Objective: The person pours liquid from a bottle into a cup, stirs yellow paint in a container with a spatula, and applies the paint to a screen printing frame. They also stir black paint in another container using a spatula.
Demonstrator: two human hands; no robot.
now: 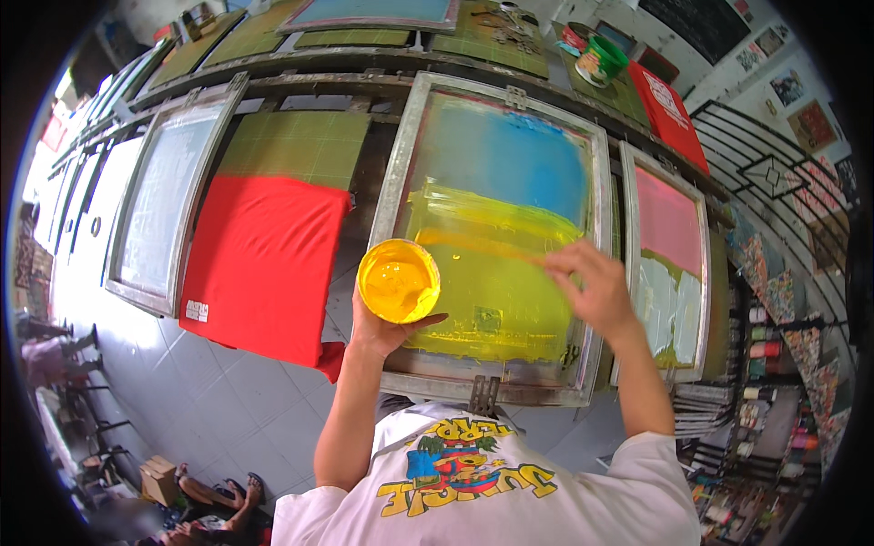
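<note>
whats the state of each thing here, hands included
left hand: holding the ink tub
ink tub: open, partly filled with yellow ink
right hand: gripping the stick
stick: yellow-orange, blurred, over the large screen
large screen: smeared yellow below, blue above
red cloth: draped over a green board, slightly creased
green bucket: open-topped

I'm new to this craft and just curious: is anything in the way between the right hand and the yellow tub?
Nothing visible blocks the right hand from the yellow tub in the left hand; only a blurred orange strip, apparently a tool the right hand holds, stretches toward it.
</note>
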